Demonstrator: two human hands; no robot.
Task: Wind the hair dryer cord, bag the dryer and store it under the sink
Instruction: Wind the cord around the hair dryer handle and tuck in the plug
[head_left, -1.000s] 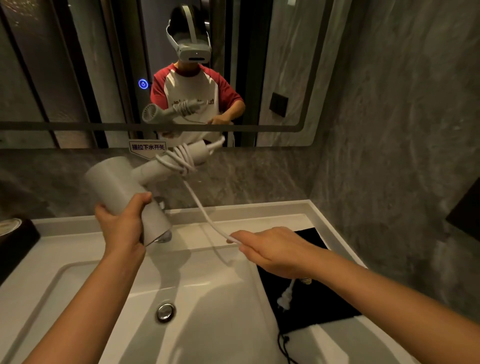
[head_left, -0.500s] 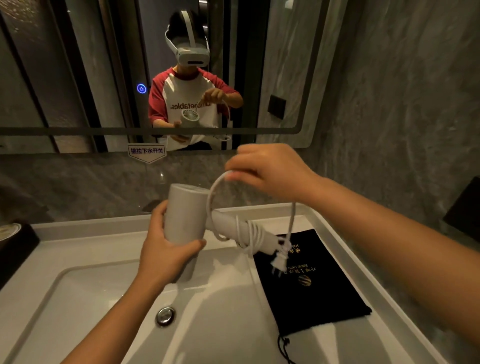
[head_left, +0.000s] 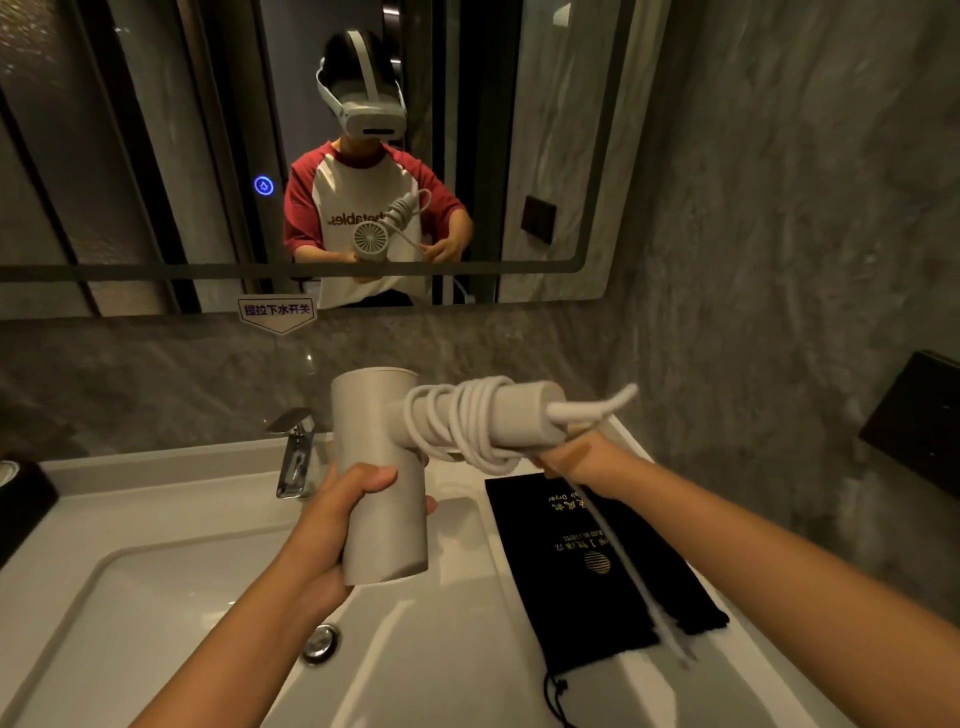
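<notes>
Nearest, on the right side of the bench (head_left: 519, 675), lies the black bag (head_left: 597, 561), its drawstring mouth toward the viewer. Above it the blurred loose cord (head_left: 631, 574) trails down from the right hand (head_left: 576, 460), whose fingers are hidden behind the handle (grip unreadable). Left hand (head_left: 337, 525) is clamped around the hair dryer (head_left: 382, 467) barrel, handle pointing right, coils wound around it.

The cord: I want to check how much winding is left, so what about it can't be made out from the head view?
- The cord tail below the right hand is motion-blurred; the plug cannot be made out.
- The right hand's fingers are behind the hair dryer handle, so the grip on the cord is hidden.
- The black bag opening: too dark to tell.
</notes>
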